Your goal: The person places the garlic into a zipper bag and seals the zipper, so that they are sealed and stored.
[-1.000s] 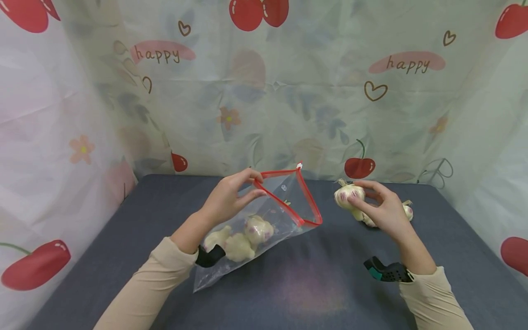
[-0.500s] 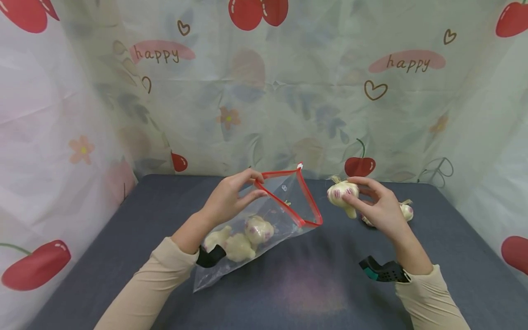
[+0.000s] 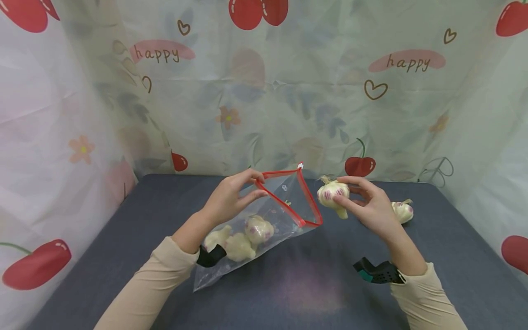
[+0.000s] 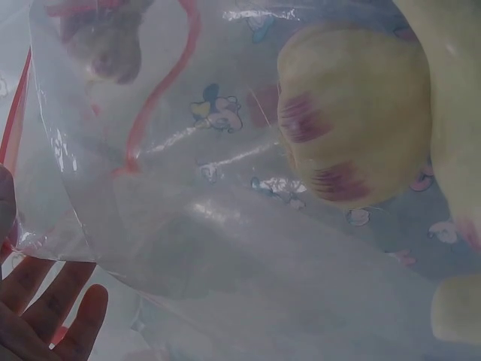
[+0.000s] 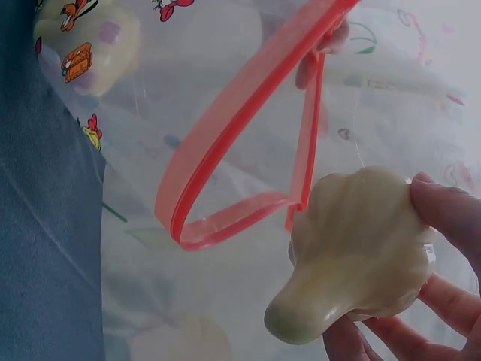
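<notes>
My left hand (image 3: 231,195) pinches the rim of a clear zip bag (image 3: 268,201) with a red closure strip, whose mouth gapes toward the right. Several garlic bulbs (image 3: 258,229) lie inside the bag, seen through the plastic. In my right hand (image 3: 369,206) a white garlic bulb with purple streaks (image 3: 333,192) is held between thumb and fingers, just right of the bag's mouth and apart from it. The right wrist view shows this bulb's stem (image 5: 297,308) pointing down and left, near the red strip (image 5: 225,139).
Another garlic bulb (image 3: 403,211) rests on the dark table (image 3: 313,275) behind my right hand, partly covered by it. Printed curtains (image 3: 272,110) stand along the back and both sides.
My right hand has carried the garlic bulb leftward, closer to the bag's mouth. The left hand and the bag have stayed in place.
</notes>
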`<state>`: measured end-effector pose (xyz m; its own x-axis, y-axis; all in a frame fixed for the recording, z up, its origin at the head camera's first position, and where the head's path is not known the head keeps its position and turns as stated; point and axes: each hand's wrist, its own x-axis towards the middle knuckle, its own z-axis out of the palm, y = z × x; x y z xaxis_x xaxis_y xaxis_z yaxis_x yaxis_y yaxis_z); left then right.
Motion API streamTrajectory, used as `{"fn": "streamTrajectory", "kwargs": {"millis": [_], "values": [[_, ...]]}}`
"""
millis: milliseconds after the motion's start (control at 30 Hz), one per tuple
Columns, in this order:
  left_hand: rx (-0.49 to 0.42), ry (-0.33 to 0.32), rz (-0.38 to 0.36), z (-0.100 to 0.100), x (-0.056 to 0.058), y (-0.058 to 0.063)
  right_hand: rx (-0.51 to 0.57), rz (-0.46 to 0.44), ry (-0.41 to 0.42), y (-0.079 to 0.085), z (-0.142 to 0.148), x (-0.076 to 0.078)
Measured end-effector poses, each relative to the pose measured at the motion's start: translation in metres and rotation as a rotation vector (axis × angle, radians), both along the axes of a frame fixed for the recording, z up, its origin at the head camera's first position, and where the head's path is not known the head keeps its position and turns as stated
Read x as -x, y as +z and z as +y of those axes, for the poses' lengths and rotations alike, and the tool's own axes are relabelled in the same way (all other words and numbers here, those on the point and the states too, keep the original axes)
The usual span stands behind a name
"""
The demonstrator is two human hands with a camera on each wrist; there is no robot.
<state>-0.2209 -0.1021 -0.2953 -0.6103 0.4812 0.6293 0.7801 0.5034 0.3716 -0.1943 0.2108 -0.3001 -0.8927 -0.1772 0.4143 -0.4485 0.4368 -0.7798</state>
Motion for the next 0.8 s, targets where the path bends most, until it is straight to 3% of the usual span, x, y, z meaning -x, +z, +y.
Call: {"fn": "streamTrajectory", "kwargs": {"millis": [800], "values": [[0.013, 0.024, -0.018, 0.001, 0.000, -0.001, 0.015, -0.022, 0.122, -0.004, -0.027, 0.004]]}}
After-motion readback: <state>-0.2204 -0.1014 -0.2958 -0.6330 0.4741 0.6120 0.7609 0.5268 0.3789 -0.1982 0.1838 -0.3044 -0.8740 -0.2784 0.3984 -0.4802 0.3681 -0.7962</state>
